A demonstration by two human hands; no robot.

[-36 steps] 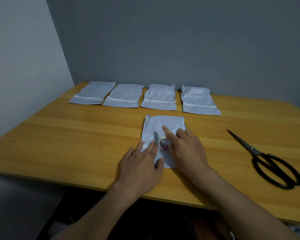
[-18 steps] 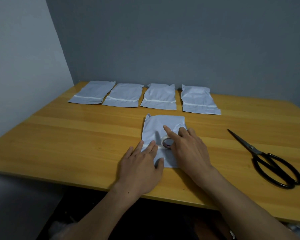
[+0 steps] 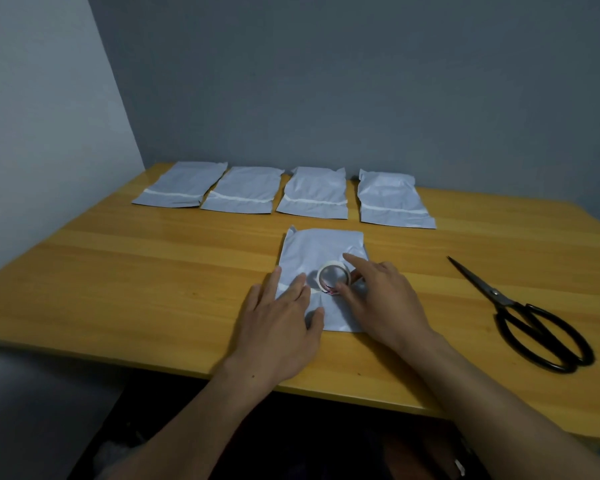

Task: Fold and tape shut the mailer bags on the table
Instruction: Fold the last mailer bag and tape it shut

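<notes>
The tape roll (image 3: 334, 279) has rolled rightward under the right hand (image 3: 378, 299), whose fingers pinch it; the left hand (image 3: 278, 323) presses flat on the fifth mailer bag (image 3: 321, 251) mid-desk (image 3: 118, 271), half taped. Beyond, four taped bags (image 3: 312, 194) look finished.

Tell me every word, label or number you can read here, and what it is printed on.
No text can be read anywhere.
Tape roll: a red and dark mark at its lower edge, too small and blurred to read.
Front mailer bag: plain, no print.
Four taped bags at the back: plain, no print.
Scissors: no marking visible.
</notes>
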